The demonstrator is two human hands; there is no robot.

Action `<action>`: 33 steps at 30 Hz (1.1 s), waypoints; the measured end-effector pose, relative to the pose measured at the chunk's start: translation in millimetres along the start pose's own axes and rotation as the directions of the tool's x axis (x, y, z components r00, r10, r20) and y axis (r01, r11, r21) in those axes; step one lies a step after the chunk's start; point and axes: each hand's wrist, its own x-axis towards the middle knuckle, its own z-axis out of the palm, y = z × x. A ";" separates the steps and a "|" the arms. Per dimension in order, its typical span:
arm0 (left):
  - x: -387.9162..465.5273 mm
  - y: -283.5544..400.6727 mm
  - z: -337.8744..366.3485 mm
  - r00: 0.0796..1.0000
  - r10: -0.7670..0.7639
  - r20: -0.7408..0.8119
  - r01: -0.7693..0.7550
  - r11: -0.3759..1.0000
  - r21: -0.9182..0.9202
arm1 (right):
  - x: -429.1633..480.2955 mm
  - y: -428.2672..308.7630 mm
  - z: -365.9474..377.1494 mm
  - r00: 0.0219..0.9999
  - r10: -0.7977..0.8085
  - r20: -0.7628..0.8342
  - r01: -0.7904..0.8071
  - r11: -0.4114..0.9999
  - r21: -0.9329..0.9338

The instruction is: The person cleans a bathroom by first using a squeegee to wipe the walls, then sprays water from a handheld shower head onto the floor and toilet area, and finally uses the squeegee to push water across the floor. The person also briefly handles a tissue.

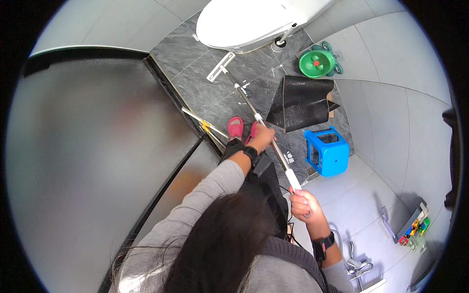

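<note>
A long-handled floor cleaning tool [247, 102], either a squeegee or a brush, slants across the view before me. Its flat, bar-shaped white head [216, 71] is over the dark tiles in front of the toilet. My left hand [262, 137] is wrapped around the metal pole near its middle. At the near end, my right hand [305, 206] grips the white handle [292, 179]. Pink slippers [235, 127] are on my feet below the pole. White patches, perhaps foam or water [244, 88], lie on the floor beside the shaft.
A toilet [242, 25] and toilet brush [279, 44] stand ahead. Along the right are a green wheeled toy seat or potty [316, 65], a folded black mat [306, 104] and a blue plastic stool [335, 155]. A frosted door [99, 146] and yellow-jointed pole [206, 126] border the left.
</note>
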 end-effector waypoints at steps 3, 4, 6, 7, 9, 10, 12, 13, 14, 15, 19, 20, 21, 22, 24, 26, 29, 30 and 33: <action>-8.9 -19.4 38.2 0.998 -0.052 0.020 0.052 0.998 -0.019 | -29.2 12.9 -9.7 0.994 -0.108 -0.027 0.108 0.994 0.016; -7.8 -19.6 49.2 0.999 -0.012 0.036 0.013 0.999 -0.030 | -32.4 17.4 -12.8 0.990 -0.134 -0.036 0.135 0.991 0.016; -3.6 -13.7 62.6 0.996 0.066 0.059 -0.063 0.997 -0.046 | -28.1 22.6 -17.0 0.982 -0.189 -0.023 0.188 0.982 -0.026; 3.1 -4.9 63.9 0.992 0.047 0.114 -0.057 0.995 0.086 | -21.7 23.2 -18.3 0.978 -0.208 -0.027 0.208 0.978 0.016; 12.1 9.1 70.7 0.987 0.130 0.093 -0.129 0.992 -0.015 | -5.3 16.4 -19.1 0.973 -0.232 0.015 0.230 0.969 0.088; 14.1 12.2 66.8 0.986 0.142 0.092 -0.146 0.989 0.030 | 0.3 15.5 -20.2 0.977 -0.211 0.022 0.207 0.971 0.118; 11.4 9.5 55.4 0.990 0.126 0.060 -0.127 0.992 0.020 | 8.7 21.6 -22.9 0.990 -0.125 0.071 0.116 0.987 0.111; 7.6 4.6 47.6 0.994 0.106 0.031 -0.107 0.994 0.035 | 14.2 26.3 -24.7 0.992 -0.082 0.092 0.071 0.991 0.114; 4.5 0.1 36.7 0.992 0.121 0.018 -0.122 0.990 0.077 | 21.1 31.9 -26.7 0.988 -0.011 0.156 -0.007 0.993 0.118; 1.9 -3.7 25.8 0.990 0.141 -0.004 -0.140 0.988 0.070 | 26.2 36.7 -28.6 0.990 0.023 0.140 -0.040 0.992 0.120; -9.4 -11.6 -4.7 0.991 0.135 -0.014 -0.132 0.984 0.116 | 44.3 57.2 -36.4 0.982 0.097 0.160 -0.117 0.985 0.124; -13.2 -12.1 -7.5 0.990 0.136 -0.025 -0.132 0.984 0.123 | 43.3 58.6 -37.8 0.981 0.101 0.164 -0.122 0.985 0.119; -15.9 -11.4 -8.4 0.991 0.134 -0.021 -0.130 0.984 0.125 | 41.0 57.7 -39.2 0.982 0.104 0.160 -0.123 0.985 0.119; -21.3 -12.5 -10.6 0.992 0.122 -0.023 -0.119 0.986 0.119 | 37.2 58.7 -40.8 0.982 0.107 0.157 -0.127 0.984 0.123; -26.4 -11.1 -6.7 0.999 0.032 -0.020 -0.028 0.982 0.185 | 27.3 57.5 -42.4 0.990 0.089 0.110 -0.102 0.988 0.115; -25.8 -9.5 4.1 1.000 0.004 -0.015 -0.001 0.986 0.167 | 19.6 51.8 -42.6 0.994 -0.001 0.110 -0.011 0.994 0.108; -11.1 -6.4 29.2 0.997 0.063 0.040 -0.069 0.982 0.174 | 13.7 40.9 -39.8 0.966 -0.157 0.205 0.145 0.987 0.074; -3.8 -3.3 32.3 0.999 0.013 0.049 -0.022 0.985 0.169 | 16.0 38.0 -37.7 0.983 -0.169 0.071 0.167 0.985 0.033; 16.5 2.3 39.1 0.999 -0.032 0.040 0.023 0.975 0.221 | 19.1 33.2 -32.2 0.976 -0.209 0.061 0.208 0.978 0.017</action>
